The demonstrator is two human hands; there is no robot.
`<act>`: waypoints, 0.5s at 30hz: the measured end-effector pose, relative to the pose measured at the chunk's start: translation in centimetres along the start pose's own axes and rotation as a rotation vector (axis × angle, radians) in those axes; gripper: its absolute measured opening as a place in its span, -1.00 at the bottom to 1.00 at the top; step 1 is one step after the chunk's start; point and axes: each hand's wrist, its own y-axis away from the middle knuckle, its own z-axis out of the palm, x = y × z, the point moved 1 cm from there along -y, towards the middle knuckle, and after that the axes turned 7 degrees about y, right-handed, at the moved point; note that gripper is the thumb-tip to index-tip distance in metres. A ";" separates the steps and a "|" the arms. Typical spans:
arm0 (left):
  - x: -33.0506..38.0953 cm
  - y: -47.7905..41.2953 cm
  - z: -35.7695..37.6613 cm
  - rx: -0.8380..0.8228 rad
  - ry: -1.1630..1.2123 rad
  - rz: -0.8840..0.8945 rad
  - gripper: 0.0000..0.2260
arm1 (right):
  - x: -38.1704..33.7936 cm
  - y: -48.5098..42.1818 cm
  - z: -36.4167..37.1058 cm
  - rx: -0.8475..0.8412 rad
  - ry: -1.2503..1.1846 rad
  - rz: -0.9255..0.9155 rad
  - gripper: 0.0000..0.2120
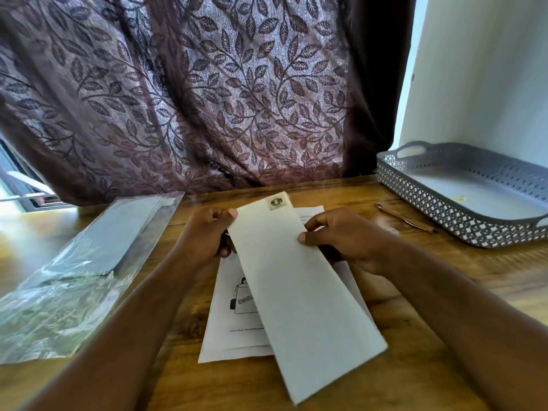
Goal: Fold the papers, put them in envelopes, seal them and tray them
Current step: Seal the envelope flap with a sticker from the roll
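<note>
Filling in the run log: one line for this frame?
left hand: pinches envelope | right hand: pinches envelope | papers: on table | tray: no envelopes

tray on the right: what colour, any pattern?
Grey tray, its walls pierced in a small diamond lattice. Shows best in the head view.

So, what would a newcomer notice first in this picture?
Probably the long white envelope in the centre, which the left hand and right hand hold by its far end above printed papers on the table. Behind it, a leaf-patterned curtain fills the top, and a grey lattice tray sits at the right.
</note>
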 end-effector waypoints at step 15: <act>1.0 2.9 5.2 -0.306 0.460 -0.300 -0.79 | -0.1 0.5 -1.0 0.301 -0.284 -0.016 -0.83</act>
